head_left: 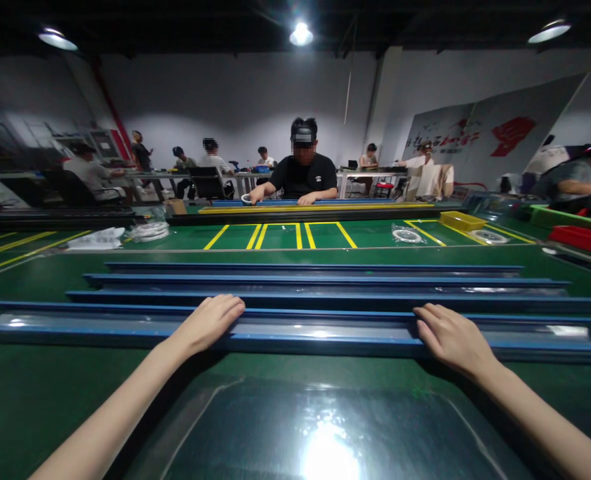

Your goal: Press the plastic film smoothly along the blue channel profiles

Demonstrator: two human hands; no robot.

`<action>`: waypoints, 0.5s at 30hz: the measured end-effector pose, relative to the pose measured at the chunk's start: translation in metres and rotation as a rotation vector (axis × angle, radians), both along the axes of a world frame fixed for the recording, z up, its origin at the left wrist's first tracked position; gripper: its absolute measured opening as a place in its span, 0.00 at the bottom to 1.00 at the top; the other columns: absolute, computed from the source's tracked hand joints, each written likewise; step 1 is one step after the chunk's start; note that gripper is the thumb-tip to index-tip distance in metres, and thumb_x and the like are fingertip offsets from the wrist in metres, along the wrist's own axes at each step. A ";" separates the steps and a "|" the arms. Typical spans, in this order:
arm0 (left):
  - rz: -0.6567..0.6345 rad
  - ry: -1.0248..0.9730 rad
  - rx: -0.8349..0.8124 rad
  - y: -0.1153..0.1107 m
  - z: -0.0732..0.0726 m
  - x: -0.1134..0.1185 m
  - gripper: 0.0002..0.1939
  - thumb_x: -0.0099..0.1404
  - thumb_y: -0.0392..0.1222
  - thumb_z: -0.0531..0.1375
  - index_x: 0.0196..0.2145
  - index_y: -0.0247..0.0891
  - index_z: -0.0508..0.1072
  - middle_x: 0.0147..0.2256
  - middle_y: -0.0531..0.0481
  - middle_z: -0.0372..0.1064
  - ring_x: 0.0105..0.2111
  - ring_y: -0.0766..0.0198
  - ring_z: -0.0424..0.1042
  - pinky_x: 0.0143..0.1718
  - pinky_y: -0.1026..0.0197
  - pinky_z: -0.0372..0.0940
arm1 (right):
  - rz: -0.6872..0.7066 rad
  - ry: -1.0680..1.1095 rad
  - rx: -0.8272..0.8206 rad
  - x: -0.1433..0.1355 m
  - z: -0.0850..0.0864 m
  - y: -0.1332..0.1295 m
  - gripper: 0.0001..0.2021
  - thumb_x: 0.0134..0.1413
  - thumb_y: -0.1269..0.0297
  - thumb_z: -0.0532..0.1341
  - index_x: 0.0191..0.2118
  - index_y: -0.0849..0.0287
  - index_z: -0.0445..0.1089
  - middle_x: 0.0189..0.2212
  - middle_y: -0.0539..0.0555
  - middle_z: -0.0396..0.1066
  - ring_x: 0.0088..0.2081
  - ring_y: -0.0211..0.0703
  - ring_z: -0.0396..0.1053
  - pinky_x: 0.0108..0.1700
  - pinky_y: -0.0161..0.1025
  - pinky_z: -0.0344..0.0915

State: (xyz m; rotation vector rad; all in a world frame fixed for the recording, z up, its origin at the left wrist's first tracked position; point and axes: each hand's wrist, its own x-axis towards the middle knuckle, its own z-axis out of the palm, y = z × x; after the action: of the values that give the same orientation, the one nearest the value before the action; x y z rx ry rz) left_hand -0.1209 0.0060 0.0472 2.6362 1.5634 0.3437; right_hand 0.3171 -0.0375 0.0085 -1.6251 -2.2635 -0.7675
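Note:
A long blue channel profile (320,328) with a shiny, film-like inner face lies across the green table in front of me. Over its left half my left hand (216,321) is closed, fingers bent around the profile and thumb side partly hidden. My right hand (449,337) grips the same profile right of the middle, its fingers curled over the far edge. Just beyond lie more blue channel profiles (335,300), roughly parallel to the one in my hands.
A clear sheet (255,427) lies nearest me, reflecting a lamp. Behind the profiles are yellow tape marks (300,235), bagged white coils (150,231), a yellow bin (459,221) and a red bin (581,239). A co-worker in black (303,177) sits opposite.

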 end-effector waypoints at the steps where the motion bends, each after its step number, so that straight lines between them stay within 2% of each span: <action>1: -0.008 0.015 -0.009 -0.001 0.002 0.007 0.24 0.64 0.48 0.35 0.40 0.41 0.67 0.41 0.50 0.67 0.42 0.63 0.64 0.44 0.58 0.57 | -0.003 -0.003 0.002 -0.010 0.002 0.001 0.18 0.54 0.62 0.44 0.37 0.64 0.68 0.33 0.58 0.69 0.35 0.43 0.65 0.37 0.37 0.60; 4: -0.084 0.061 0.017 -0.009 0.006 0.040 0.20 0.63 0.49 0.41 0.45 0.39 0.64 0.44 0.48 0.64 0.44 0.61 0.62 0.44 0.57 0.55 | -0.017 -0.002 -0.029 -0.042 0.007 0.002 0.16 0.54 0.64 0.44 0.34 0.63 0.68 0.29 0.57 0.68 0.33 0.42 0.64 0.36 0.36 0.57; 9: -0.181 0.083 0.156 -0.021 0.001 0.109 0.16 0.61 0.37 0.45 0.45 0.36 0.64 0.42 0.47 0.65 0.41 0.61 0.63 0.42 0.58 0.56 | -0.067 0.028 -0.104 -0.100 0.013 0.007 0.14 0.53 0.66 0.45 0.28 0.62 0.65 0.26 0.57 0.65 0.30 0.42 0.61 0.34 0.38 0.52; 12: -0.148 0.054 0.226 -0.023 -0.010 0.137 0.17 0.60 0.36 0.46 0.45 0.34 0.64 0.41 0.46 0.65 0.42 0.60 0.62 0.42 0.57 0.56 | -0.070 0.076 -0.133 -0.130 0.014 0.009 0.13 0.52 0.65 0.45 0.28 0.62 0.65 0.27 0.58 0.65 0.31 0.43 0.60 0.34 0.38 0.50; 15: -0.047 0.039 0.283 -0.020 -0.021 0.145 0.16 0.60 0.37 0.46 0.43 0.34 0.65 0.37 0.45 0.66 0.39 0.59 0.63 0.40 0.56 0.57 | -0.067 0.129 -0.148 -0.152 0.014 0.011 0.12 0.52 0.65 0.46 0.29 0.62 0.65 0.28 0.58 0.65 0.33 0.44 0.60 0.34 0.39 0.49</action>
State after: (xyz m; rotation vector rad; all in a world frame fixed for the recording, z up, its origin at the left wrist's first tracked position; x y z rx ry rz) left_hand 0.0240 -0.0142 0.0262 2.8991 1.5659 0.5525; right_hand 0.1647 -0.0261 0.0226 -1.7693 -2.2308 -0.5036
